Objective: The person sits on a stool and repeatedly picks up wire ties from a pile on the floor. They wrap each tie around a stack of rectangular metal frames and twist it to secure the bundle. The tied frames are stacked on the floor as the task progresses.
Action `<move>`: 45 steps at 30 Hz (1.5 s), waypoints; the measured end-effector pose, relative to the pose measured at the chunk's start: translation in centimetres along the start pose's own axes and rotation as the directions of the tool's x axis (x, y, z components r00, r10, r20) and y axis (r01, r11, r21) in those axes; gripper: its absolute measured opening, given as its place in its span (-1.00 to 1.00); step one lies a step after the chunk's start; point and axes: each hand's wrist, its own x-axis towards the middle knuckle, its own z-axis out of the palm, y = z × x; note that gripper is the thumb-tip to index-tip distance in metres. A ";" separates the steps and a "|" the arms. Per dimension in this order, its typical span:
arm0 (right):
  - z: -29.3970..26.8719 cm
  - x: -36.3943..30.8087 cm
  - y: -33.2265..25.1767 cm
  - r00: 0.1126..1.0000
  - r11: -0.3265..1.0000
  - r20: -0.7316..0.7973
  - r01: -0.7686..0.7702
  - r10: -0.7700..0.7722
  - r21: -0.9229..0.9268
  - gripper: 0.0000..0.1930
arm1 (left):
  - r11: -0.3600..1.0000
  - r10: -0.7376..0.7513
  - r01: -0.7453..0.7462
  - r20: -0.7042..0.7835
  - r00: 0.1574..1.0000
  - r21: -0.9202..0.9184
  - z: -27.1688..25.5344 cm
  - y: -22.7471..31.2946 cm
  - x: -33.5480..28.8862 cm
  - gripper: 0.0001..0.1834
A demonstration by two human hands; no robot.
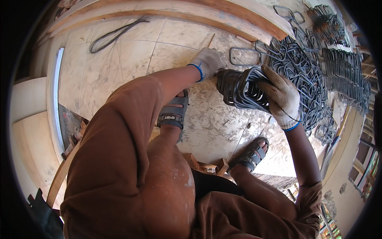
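A stack of dark bent steel rebar stirrups (243, 89) stands on its side on the pale tiles, right of centre. My right hand (283, 95), in a whitish work glove with a blue cuff, is closed round its right end, the fingers over the top bars. At the stack's left end my left hand (209, 63), gloved alike, is curled closed. Whether it touches the stack or pinches something small is hidden by the glove. A single rectangular stirrup (245, 56) lies flat just beyond the stack.
A tangled heap of stirrups (298, 67) spreads at the right, with stacked rows (345, 73) beyond it. Long timber boards (171, 11) lie across the far side. A bundle of thin tie wire (115, 36) rests on the tiles at far left. My sandalled feet flank the work.
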 end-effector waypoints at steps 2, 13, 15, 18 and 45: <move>0.0 -0.2 0.2 1.000 1.000 0.000 0.004 -0.004 0.005 -0.71 | 0.998 0.009 -0.010 0.015 1.000 0.063 0.4 0.1 0.2 -0.78; -0.3 0.4 0.3 0.997 0.999 0.078 0.005 -0.002 -0.035 -0.75 | 0.999 -0.010 0.009 -0.034 0.999 -0.033 0.1 0.0 -1.3 -0.80; -0.5 0.5 0.2 0.998 1.000 0.067 0.007 -0.006 -0.011 -0.75 | 0.994 -0.037 0.023 -0.127 0.991 -0.111 1.5 -0.5 -1.6 -0.80; -0.3 0.4 -0.1 0.997 1.000 0.075 0.006 -0.004 -0.028 -0.74 | 0.979 -0.073 0.033 -0.195 0.978 -0.199 2.6 -1.4 -2.8 -0.77; -0.1 0.6 0.1 0.997 1.000 0.073 0.014 -0.013 -0.017 -0.75 | 1.000 0.001 -0.002 0.034 0.999 0.010 0.3 0.5 0.3 -0.56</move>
